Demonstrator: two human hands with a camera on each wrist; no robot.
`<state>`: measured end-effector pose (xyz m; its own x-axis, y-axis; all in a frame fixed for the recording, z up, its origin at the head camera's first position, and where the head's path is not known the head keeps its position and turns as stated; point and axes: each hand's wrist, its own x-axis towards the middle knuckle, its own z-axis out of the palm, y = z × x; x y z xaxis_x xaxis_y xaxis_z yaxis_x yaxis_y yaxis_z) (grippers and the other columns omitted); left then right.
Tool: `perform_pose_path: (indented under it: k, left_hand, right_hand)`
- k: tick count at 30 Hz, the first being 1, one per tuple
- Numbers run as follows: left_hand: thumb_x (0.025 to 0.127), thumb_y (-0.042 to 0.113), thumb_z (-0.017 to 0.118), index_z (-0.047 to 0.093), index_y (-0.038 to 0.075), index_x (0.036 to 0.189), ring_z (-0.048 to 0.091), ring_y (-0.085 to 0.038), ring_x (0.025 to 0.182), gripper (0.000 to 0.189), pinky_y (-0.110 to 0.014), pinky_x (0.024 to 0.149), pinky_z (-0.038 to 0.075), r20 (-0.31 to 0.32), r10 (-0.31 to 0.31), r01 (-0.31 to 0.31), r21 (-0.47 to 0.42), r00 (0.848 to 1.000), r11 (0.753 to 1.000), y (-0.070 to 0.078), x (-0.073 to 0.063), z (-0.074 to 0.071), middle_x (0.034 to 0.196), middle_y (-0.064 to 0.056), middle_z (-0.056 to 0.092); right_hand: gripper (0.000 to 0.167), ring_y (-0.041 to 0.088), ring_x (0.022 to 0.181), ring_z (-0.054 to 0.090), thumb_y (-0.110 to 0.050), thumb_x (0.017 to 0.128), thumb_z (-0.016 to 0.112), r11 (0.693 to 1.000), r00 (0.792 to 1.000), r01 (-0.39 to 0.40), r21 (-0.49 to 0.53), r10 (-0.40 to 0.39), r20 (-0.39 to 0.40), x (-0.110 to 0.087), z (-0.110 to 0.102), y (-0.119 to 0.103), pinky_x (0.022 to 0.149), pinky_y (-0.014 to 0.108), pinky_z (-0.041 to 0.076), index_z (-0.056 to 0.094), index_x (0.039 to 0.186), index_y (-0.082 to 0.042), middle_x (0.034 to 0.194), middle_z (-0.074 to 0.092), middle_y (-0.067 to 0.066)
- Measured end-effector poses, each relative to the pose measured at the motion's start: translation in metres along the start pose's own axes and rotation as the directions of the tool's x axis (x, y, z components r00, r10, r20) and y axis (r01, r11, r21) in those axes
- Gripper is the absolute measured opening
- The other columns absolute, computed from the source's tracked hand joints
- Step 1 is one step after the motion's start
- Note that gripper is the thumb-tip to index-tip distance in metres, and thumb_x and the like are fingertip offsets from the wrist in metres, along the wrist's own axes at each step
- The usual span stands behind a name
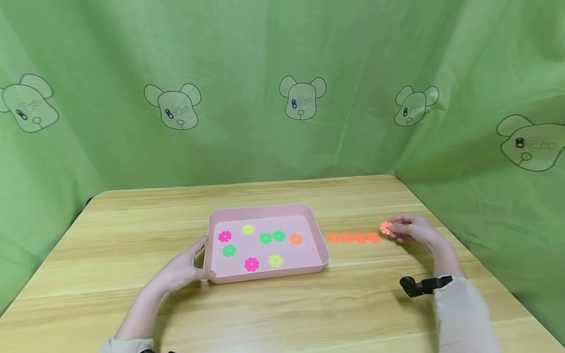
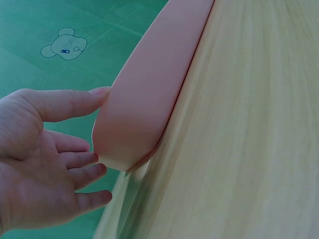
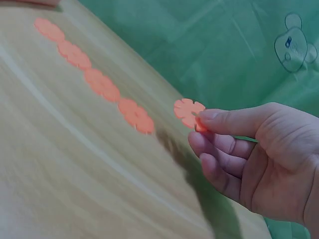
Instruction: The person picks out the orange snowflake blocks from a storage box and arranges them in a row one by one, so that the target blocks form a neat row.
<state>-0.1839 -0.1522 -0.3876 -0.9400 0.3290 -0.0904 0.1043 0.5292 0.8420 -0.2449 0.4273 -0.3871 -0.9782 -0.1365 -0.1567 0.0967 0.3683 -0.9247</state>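
Note:
My right hand (image 1: 414, 230) pinches an orange flower-shaped disc (image 3: 188, 110) with notched edges between thumb and fingers, lifted over the table. To its left, several like orange discs (image 1: 346, 238) lie in a row on the wood; the nearest one (image 3: 135, 117) is just apart from the held disc. My left hand (image 1: 183, 267) touches the left side of a pink tray (image 1: 267, 212). Its thumb rests at the near left corner, and the other fingers are spread, fairly straight, along the side. In the left wrist view the tray wall (image 2: 149, 79) hides what lies inside.
Inside the tray lie loose discs: pink (image 1: 225, 236), yellow (image 1: 275, 260), several green (image 1: 229, 250) and one orange (image 1: 296, 239). The wooden table (image 1: 145, 220) ends at a green curtain (image 1: 238, 147) behind and at the right. A black wrist strap (image 1: 425, 286) sits on the right arm.

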Motion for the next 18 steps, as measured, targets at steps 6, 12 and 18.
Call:
perform_pose_path:
  k: [6,12,18]
  left_hand:
    - [0.071,0.015,0.076,0.017,0.0,0.147,0.014,-0.041,0.136,0.098,-0.062,0.105,0.011,0.004,-0.003,0.003,0.007,1.0,1.0,0.0005,-0.0002,-0.0005,0.149,-0.023,0.02]
    - [0.07,0.017,0.077,0.016,0.002,0.147,0.014,-0.042,0.136,0.099,-0.063,0.104,0.012,0.005,-0.007,0.007,0.017,1.0,1.0,-0.0003,0.0002,-0.0011,0.149,-0.023,0.02]
    - [0.07,0.017,0.077,0.017,0.0,0.147,0.014,-0.041,0.136,0.099,-0.061,0.106,0.012,0.004,0.001,-0.001,0.012,1.0,1.0,-0.0008,0.0007,-0.0006,0.149,-0.023,0.02]
  right_hand:
    - [0.048,0.005,0.072,0.061,-0.014,0.089,0.06,0.986,0.996,-0.067,-0.154,0.056,-0.069,-0.0014,0.0017,0.0083,0.064,0.024,0.053,0.045,0.121,0.018,0.081,0.065,-0.005]
    - [0.047,0.004,0.072,0.059,-0.016,0.089,0.06,0.967,0.993,-0.091,-0.239,0.07,-0.096,0.0014,0.0053,0.009,0.063,0.025,0.052,0.047,0.121,0.016,0.081,0.064,-0.005]
    - [0.047,0.007,0.071,0.058,-0.019,0.088,0.063,0.955,0.99,-0.112,-0.274,0.082,-0.119,0.0046,0.0089,0.0114,0.062,0.025,0.051,0.05,0.119,0.014,0.079,0.063,-0.004]
